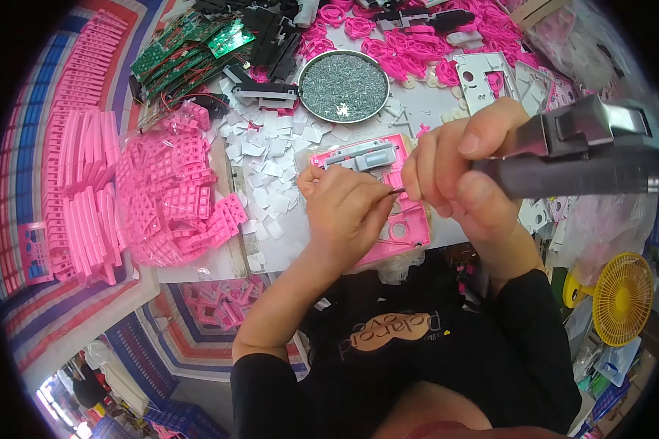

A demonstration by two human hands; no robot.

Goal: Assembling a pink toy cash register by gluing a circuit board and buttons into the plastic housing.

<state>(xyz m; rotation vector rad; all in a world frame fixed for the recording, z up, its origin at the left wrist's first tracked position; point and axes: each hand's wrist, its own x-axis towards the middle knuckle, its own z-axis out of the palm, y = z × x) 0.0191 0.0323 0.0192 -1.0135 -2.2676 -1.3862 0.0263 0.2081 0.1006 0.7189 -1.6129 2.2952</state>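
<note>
My right hand (465, 164) is wrapped around a dark grey power screwdriver (564, 178) with a shiny metal part on its side. The tool lies nearly level, its rear end toward the right. Between my hands a thin dark screwdriver bit (397, 191) shows. My left hand (348, 212) pinches at that bit with thumb and forefinger; any screw there is too small to make out. Beneath both hands a pink plastic housing (410, 228) rests on the table, partly covered by my fingers. A grey plastic part (370, 159) sits in its upper section.
A round tray of small screws (344, 84) stands beyond the housing. White square pieces (271, 168) are scattered left of it. Further left lie bagged pink button pads (172, 190) and stacked pink strips (91, 197). Green circuit boards (176, 62) and pink rings (410, 55) fill the back. A yellow fan (622, 298) stands right.
</note>
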